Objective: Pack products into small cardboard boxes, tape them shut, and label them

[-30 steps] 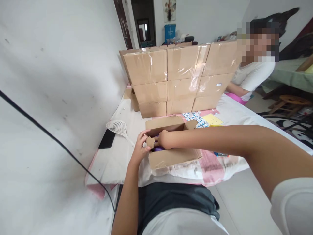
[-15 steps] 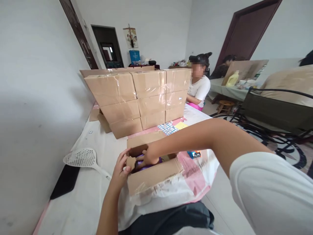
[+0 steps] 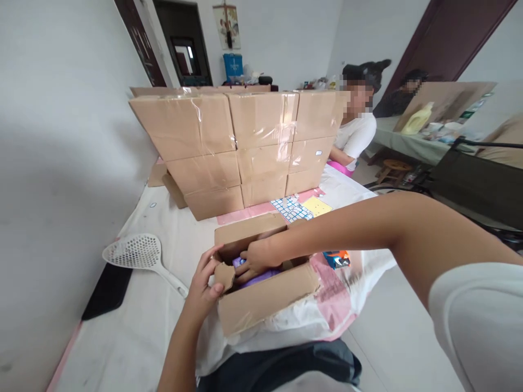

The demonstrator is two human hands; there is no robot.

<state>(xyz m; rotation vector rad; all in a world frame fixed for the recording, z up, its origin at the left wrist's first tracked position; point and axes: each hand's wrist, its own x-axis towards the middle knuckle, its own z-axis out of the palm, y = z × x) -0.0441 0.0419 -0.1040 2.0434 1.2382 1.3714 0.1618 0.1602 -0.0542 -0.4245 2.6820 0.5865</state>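
Observation:
An open cardboard box (image 3: 267,302) stands on the cloth in front of me, its long flaps folded outward. My left hand (image 3: 207,279) grips the torn end flap at the box's left end, thumb on the near side and fingers over the far edge. My right hand (image 3: 259,258) reaches down into the box from the right. Its fingers are apart and rest on a shiny purple packet (image 3: 259,279). Parts of the packet show on both sides of the fingers; the rest is hidden by the hand and the box wall.
Taped cardboard boxes (image 3: 261,144) are stacked behind the box. A white slotted skimmer (image 3: 137,253) lies at left, over a black flat object (image 3: 107,294). An orange and blue packet (image 3: 337,259) lies at right. Another person (image 3: 357,130) sits beyond the stack. A folding chair (image 3: 482,185) stands at far right.
The view has tilted down and shifted slightly. My right hand has stayed in the box, its fingers shifting a little on the purple packet. My left hand keeps hold of the flap.

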